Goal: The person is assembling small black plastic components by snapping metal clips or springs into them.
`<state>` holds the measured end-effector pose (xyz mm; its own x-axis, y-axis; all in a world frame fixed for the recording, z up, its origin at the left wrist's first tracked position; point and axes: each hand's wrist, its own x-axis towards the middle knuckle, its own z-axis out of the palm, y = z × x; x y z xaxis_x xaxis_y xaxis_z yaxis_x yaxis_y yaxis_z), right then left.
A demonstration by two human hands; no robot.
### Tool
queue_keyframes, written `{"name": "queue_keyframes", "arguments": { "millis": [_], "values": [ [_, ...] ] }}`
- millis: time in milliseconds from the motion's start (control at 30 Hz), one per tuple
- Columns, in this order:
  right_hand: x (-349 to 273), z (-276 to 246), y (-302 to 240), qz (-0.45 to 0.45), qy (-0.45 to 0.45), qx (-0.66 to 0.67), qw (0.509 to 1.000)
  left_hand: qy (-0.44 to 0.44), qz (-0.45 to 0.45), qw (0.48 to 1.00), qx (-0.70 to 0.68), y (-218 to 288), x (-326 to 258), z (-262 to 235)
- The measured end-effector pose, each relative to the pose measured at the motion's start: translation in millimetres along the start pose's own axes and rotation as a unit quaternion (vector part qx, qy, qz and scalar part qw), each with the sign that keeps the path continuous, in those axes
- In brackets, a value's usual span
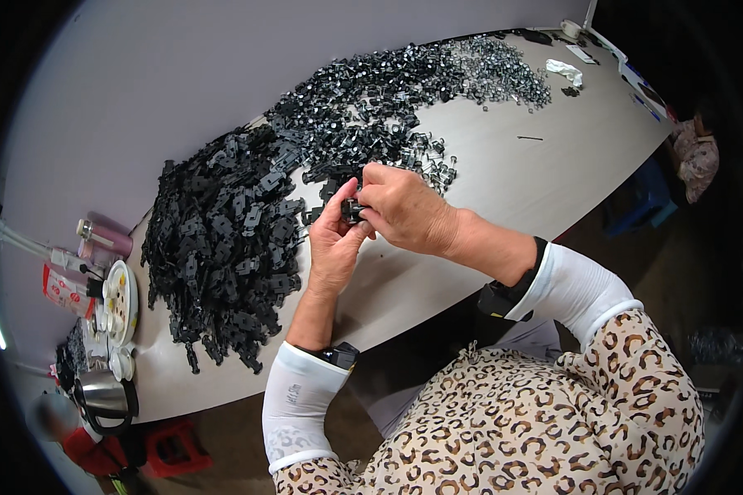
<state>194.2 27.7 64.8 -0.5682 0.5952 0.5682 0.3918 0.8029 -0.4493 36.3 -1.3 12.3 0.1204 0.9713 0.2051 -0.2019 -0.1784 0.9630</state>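
A small black part (352,209) is sitting between our two hands above the table's (504,177) near edge; we are pinching it with left hand (335,246) from seven o'clock and right hand (404,208) from three o'clock, equally near.

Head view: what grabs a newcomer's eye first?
The long heap of small black parts spread across the pale table, thinning into shinier metal pieces at its far end. Next, the left hand and right hand pinching one small black part together at centre.
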Motion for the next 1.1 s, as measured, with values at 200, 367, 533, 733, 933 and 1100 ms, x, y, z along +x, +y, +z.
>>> {"name": "queue_keyframes", "arguments": {
  "millis": [200,367,533,733,933,1100],
  "values": [
    [-1.4,11.4,11.1,-0.055,0.059,-0.041,0.996,0.011,0.02,0.998,-0.062,4.6,2.2,5.2],
    [0.5,6.6,10.7,-0.094,0.089,-0.032,0.991,0.019,-0.044,0.983,-0.179,-5.5,2.3,-8.8],
    [-9.3,3.6,18.5,0.211,-0.022,0.2,0.957,0.027,-0.038,0.989,-0.139,-8.8,3.0,-12.8],
    [-23.1,-20.8,22.5,0.332,-0.161,0.386,0.845,0.125,0.019,0.991,0.044,7.2,11.7,-32.8],
    [-38.1,-44.7,11.3,0.286,-0.462,0.29,0.788,0.053,-0.033,0.842,0.535,16.0,7.8,-42.2],
    [-56.2,-52.0,66.2,0.3,-0.157,0.097,0.936,-0.018,-0.031,0.781,0.623,14.4,-2.0,-35.5]
  ]
}}
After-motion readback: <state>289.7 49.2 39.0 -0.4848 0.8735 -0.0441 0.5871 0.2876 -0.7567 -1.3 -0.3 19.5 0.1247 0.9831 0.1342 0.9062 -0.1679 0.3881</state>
